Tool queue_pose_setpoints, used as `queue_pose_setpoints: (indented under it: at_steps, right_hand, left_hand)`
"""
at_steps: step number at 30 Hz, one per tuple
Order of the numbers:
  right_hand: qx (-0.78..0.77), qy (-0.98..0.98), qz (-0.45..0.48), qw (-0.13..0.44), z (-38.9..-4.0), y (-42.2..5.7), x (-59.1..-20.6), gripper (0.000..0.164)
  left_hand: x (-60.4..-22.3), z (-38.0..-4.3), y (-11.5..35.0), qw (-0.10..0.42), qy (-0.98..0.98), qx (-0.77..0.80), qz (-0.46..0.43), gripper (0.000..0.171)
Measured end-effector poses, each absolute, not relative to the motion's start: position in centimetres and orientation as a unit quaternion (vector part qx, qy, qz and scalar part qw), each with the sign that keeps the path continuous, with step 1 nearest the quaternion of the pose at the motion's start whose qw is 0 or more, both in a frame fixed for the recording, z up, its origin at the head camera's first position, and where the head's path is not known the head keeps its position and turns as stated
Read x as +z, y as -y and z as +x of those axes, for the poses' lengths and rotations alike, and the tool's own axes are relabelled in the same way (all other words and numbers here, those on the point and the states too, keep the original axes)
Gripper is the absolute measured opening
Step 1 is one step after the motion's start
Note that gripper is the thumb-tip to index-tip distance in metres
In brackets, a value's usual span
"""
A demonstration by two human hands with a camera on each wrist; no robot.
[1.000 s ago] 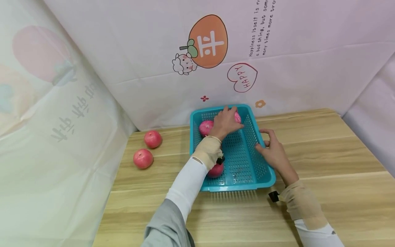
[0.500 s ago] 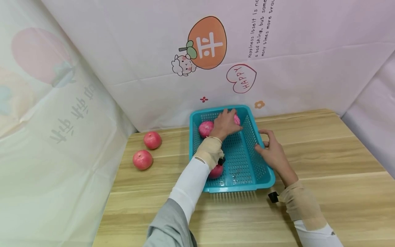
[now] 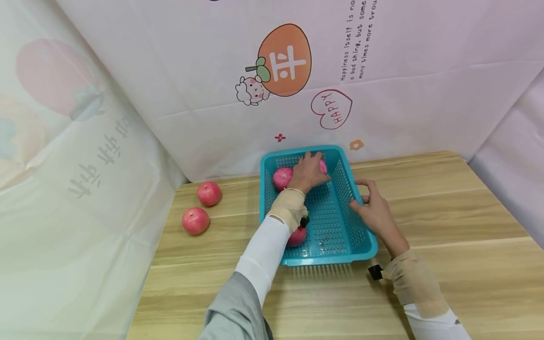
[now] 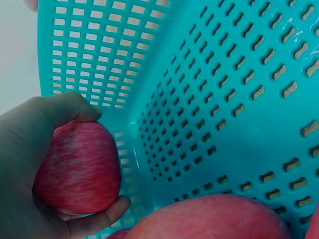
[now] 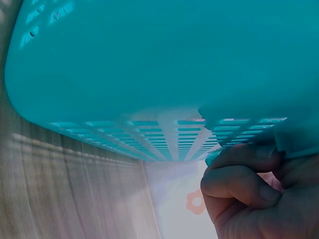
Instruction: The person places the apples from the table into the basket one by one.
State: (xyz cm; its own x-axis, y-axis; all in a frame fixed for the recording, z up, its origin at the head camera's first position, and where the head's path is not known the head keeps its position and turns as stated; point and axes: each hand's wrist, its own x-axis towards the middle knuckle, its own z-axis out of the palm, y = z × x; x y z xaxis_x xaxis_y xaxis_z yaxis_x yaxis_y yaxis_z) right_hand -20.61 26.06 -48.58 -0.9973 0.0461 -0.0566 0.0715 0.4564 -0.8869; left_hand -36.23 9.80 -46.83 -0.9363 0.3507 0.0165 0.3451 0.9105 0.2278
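My left hand (image 3: 308, 174) reaches into the far part of a turquoise perforated plastic basket (image 3: 316, 260). In the left wrist view its thumb and fingers curl round a red streaked apple (image 4: 82, 167), close to the basket's wall. Beside that hand in the head view lies another apple (image 3: 282, 178), and a further apple (image 3: 296, 237) shows near the front, partly under my left forearm. My right hand (image 3: 376, 210) grips the basket's right rim. In the right wrist view, the fingers (image 5: 239, 181) of that hand are bent against the outside of the basket.
On the wooden table (image 3: 429, 212), left of the basket, lie two loose apples (image 3: 208, 193), one nearer the front than the other. A white printed cloth (image 3: 204, 127) hangs behind the table, and a second cloth covers the left side.
My left hand, with the apple in its grip, has shifted slightly left inside the basket. My right hand stays on the rim. The whole head view has drifted slightly.
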Motion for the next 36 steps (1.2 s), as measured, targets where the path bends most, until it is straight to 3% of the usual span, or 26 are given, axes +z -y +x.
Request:
queue_pose_setpoints:
  at_steps: [11,36]
  right_hand:
    - [-0.522,-0.853,0.030,0.010,-20.7,-26.2,-48.7,0.063]
    - [-0.521,-0.853,0.033,0.007,-20.6,-26.2,-48.8,0.062]
  left_hand:
    - [-47.5,-36.3,-10.3,0.017,-0.978,0.099,0.184,0.084]
    - [-49.1,-36.1,-10.8,0.009,-0.980,0.063,0.190,0.076]
